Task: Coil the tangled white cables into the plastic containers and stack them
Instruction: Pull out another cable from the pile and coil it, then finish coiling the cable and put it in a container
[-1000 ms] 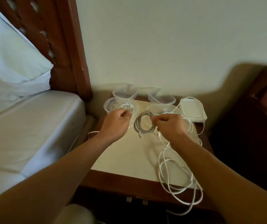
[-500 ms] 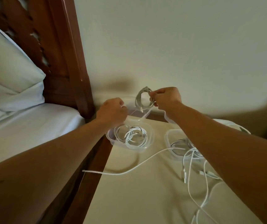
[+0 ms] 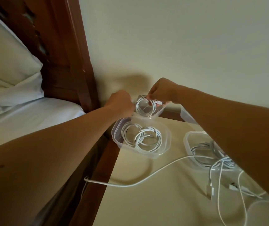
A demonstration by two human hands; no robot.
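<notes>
right hand [image 3: 161,91] pinches coiled cable [image 3: 144,106] over container [image 3: 160,111].

A dark wooden headboard [image 3: 62,51] rises at the far left, with carved openings in its panel and a thick post beside the plain cream wall [image 3: 179,38]. A pale pillow [image 3: 5,62] leans against it, above a bed [image 3: 24,118] under a white sheet. The counter [image 3: 171,201] at right has a cream top and a dark wooden edge.
</notes>
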